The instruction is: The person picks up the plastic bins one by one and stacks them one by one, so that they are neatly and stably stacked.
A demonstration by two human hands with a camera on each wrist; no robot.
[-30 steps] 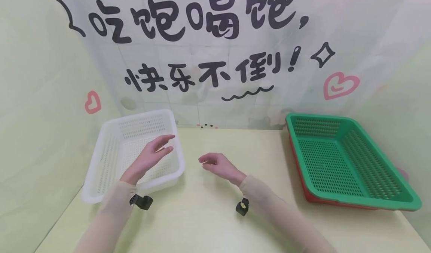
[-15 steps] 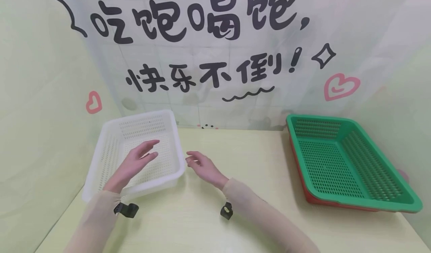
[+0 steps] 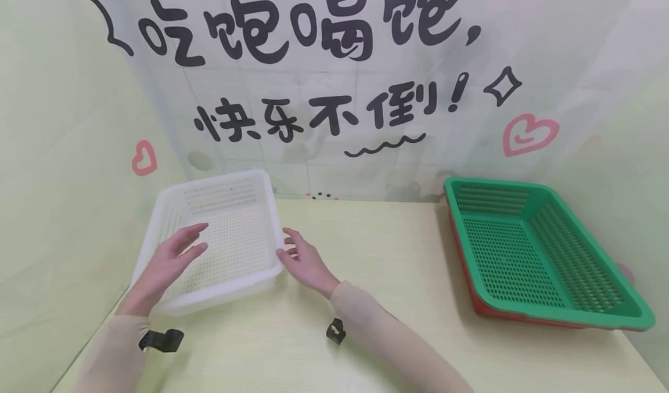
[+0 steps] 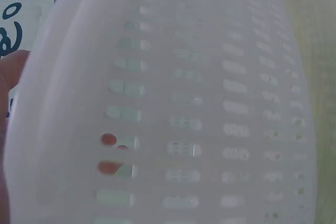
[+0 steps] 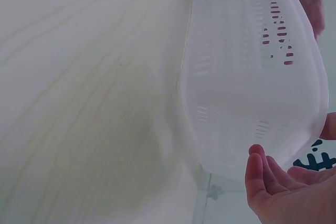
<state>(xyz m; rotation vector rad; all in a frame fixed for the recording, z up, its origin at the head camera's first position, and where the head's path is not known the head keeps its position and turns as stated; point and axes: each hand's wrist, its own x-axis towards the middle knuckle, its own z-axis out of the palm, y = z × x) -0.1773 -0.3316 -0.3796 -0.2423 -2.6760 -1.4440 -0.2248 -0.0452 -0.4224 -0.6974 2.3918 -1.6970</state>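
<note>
On a pale tabletop (image 3: 366,242), a rectangular white plastic basket (image 3: 230,287) lay beneath the empty left hand (image 3: 166,259), its right rim (image 3: 273,207) beside the right hand (image 3: 308,265), both hands' fingers parted.
</note>
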